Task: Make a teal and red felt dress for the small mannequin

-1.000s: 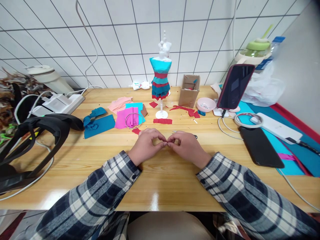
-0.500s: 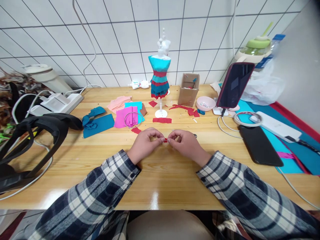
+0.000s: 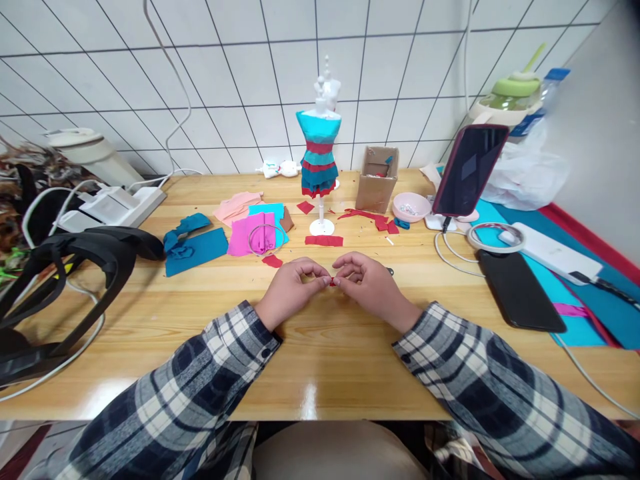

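My left hand [image 3: 293, 291] and my right hand [image 3: 369, 287] rest on the wooden table [image 3: 310, 347], fingertips meeting at its middle. Both pinch a tiny red scrap of fabric [image 3: 333, 282] between them. Behind the hands stands a small white mannequin [image 3: 321, 143] in a blue and red striped dress. Red fabric pieces [image 3: 325, 241] lie around its base. Part of a metal tool [image 3: 389, 271] shows just past my right hand.
Pink and blue fabric sheets [image 3: 253, 233] with a wire ring lie at left centre. A cardboard box [image 3: 379, 177], a pink bowl [image 3: 411, 207], a phone on a stand [image 3: 470, 170] and a flat black phone [image 3: 518, 291] are at right. A black headset [image 3: 75, 267] and power strip [image 3: 117, 207] sit at left.
The pinching fingers have shifted slightly, and the red scrap now shows between the fingertips. The camera tilted a little. Nothing else moved.
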Demonstrator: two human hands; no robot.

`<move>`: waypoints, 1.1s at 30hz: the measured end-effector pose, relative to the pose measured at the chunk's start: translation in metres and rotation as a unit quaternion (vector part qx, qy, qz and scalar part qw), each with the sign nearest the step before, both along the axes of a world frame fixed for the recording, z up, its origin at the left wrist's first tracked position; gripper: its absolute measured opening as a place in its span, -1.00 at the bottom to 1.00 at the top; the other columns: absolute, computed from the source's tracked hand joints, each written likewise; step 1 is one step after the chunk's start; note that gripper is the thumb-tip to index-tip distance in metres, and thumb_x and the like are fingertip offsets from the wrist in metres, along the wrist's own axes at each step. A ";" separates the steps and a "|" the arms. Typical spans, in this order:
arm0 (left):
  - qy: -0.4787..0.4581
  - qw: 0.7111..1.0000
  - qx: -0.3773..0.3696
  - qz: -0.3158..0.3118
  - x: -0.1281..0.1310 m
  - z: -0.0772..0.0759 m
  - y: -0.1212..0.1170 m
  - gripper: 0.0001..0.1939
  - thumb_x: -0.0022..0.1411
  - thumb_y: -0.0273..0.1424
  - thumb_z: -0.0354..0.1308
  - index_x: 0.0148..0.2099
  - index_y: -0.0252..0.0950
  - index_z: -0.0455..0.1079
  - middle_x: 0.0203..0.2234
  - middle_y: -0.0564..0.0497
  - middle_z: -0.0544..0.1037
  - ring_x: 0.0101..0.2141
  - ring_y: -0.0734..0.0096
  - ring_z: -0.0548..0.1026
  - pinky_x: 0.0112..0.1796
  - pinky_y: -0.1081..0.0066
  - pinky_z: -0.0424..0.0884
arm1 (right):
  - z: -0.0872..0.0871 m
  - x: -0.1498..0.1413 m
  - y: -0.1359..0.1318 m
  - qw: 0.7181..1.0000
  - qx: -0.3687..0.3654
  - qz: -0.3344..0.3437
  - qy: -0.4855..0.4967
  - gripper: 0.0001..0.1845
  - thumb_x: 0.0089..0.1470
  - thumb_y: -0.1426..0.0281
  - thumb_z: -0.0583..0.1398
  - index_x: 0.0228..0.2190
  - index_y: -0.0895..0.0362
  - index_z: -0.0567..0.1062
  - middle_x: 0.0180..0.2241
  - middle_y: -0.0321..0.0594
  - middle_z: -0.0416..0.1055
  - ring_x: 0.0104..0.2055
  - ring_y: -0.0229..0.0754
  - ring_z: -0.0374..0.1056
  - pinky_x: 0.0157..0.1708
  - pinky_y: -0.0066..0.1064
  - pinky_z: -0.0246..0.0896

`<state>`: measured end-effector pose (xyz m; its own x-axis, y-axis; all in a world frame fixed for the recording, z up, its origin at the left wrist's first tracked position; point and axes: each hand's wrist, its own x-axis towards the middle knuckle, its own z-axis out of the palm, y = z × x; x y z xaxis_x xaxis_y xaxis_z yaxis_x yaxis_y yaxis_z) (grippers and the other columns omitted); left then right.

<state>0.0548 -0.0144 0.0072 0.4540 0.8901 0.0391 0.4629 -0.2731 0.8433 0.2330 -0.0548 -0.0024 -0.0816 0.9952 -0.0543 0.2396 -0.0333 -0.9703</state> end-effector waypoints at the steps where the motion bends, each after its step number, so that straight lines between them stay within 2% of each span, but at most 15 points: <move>1: 0.002 1.000 0.005 0.000 0.000 0.000 0.000 -0.83 0.12 -0.27 0.22 -0.37 -0.27 0.51 -0.38 -0.01 0.58 -0.30 0.32 0.51 -0.22 0.33 0.40 | 0.000 0.000 0.000 1.000 -0.010 -0.003 0.010 -0.73 -0.04 0.37 0.23 -0.24 0.10 0.37 -0.45 -0.34 0.44 -0.57 -0.36 0.29 -0.60 -0.52 0.23; 3: 0.017 0.999 0.034 0.004 0.000 0.001 0.000 -0.84 0.13 -0.28 0.21 -0.35 -0.26 0.51 -0.38 0.00 0.58 -0.29 0.32 0.50 -0.19 0.31 0.38 | 0.001 0.001 0.001 0.999 -0.026 -0.012 0.031 -0.72 -0.05 0.34 0.23 -0.24 0.10 0.35 -0.46 -0.36 0.42 -0.60 -0.36 0.27 -0.66 -0.53 0.20; 6: 0.066 0.989 0.132 0.015 0.000 0.004 -0.002 -0.83 0.12 -0.26 0.24 -0.26 -0.22 0.53 -0.32 0.00 0.57 -0.22 0.28 0.47 -0.12 0.25 0.30 | 0.001 0.002 0.002 0.999 -0.028 -0.025 0.030 -0.72 -0.05 0.33 0.22 -0.25 0.10 0.34 -0.45 -0.36 0.41 -0.62 -0.37 0.25 -0.67 -0.53 0.17; 9: 0.135 0.965 0.226 0.017 0.000 0.006 -0.005 -0.80 0.11 -0.20 0.26 -0.23 -0.14 0.55 -0.26 -0.01 0.55 -0.16 0.23 0.41 -0.07 0.17 0.17 | -0.001 0.003 0.002 1.000 -0.001 -0.031 -0.004 -0.74 -0.05 0.33 0.23 -0.27 0.10 0.35 -0.43 -0.35 0.43 -0.58 -0.37 0.26 -0.58 -0.52 0.19; 12: 0.175 0.947 0.269 0.005 -0.001 0.006 -0.008 -0.84 0.15 -0.19 0.23 -0.29 -0.10 0.56 -0.26 -0.01 0.53 -0.15 0.20 0.38 -0.06 0.12 0.08 | -0.002 0.002 0.002 0.999 0.023 -0.032 -0.014 -0.75 -0.05 0.32 0.24 -0.30 0.10 0.33 -0.43 -0.33 0.45 -0.52 -0.34 0.31 -0.49 -0.48 0.22; 14: 0.181 0.943 0.279 -0.002 -0.001 0.006 -0.009 -0.83 0.18 -0.18 0.20 -0.29 -0.10 0.56 -0.25 -0.01 0.53 -0.15 0.19 0.37 -0.06 0.11 0.06 | -0.003 0.002 0.002 0.999 0.026 -0.037 -0.017 -0.75 -0.06 0.32 0.24 -0.32 0.09 0.33 -0.42 -0.33 0.45 -0.50 -0.32 0.33 -0.48 -0.47 0.22; 18: 0.180 0.937 0.299 0.008 -0.003 0.009 -0.011 -0.77 0.20 -0.17 0.17 -0.16 -0.12 0.52 -0.20 -0.04 0.53 -0.11 0.16 0.36 -0.04 0.09 0.04 | -0.003 0.003 0.002 0.998 0.026 -0.044 -0.032 -0.77 -0.06 0.31 0.24 -0.33 0.08 0.32 -0.43 -0.35 0.44 -0.54 -0.34 0.28 -0.48 -0.46 0.21; 23: 0.200 0.923 0.330 -0.008 -0.004 0.011 -0.012 -0.84 0.24 -0.26 0.13 -0.29 -0.09 0.54 -0.22 0.00 0.54 -0.09 0.15 0.35 0.00 0.03 -0.05 | -0.001 0.003 0.001 0.997 0.020 -0.043 -0.057 -0.80 -0.06 0.35 0.23 -0.37 0.07 0.30 -0.44 -0.36 0.47 -0.55 -0.34 0.28 -0.45 -0.45 0.19; 28: 0.209 0.926 0.312 -0.023 -0.003 0.008 -0.009 -0.84 0.23 -0.29 0.13 -0.32 -0.10 0.54 -0.24 0.00 0.53 -0.14 0.16 0.34 -0.03 0.01 -0.04 | -0.004 0.009 0.002 0.979 0.032 -0.021 -0.199 -0.89 -0.05 0.44 0.22 -0.41 0.08 0.38 -0.46 -0.37 0.49 -0.44 -0.29 0.37 -0.39 -0.45 0.17; 33: 0.216 0.933 0.281 -0.060 0.001 0.002 -0.008 -0.84 0.21 -0.26 0.15 -0.29 -0.10 0.56 -0.30 -0.02 0.52 -0.19 0.20 0.34 -0.07 0.06 0.00 | -0.003 0.013 0.004 0.954 0.069 0.009 -0.293 -0.94 -0.04 0.48 0.20 -0.48 0.10 0.47 -0.46 -0.34 0.49 -0.40 -0.28 0.34 -0.39 -0.45 0.12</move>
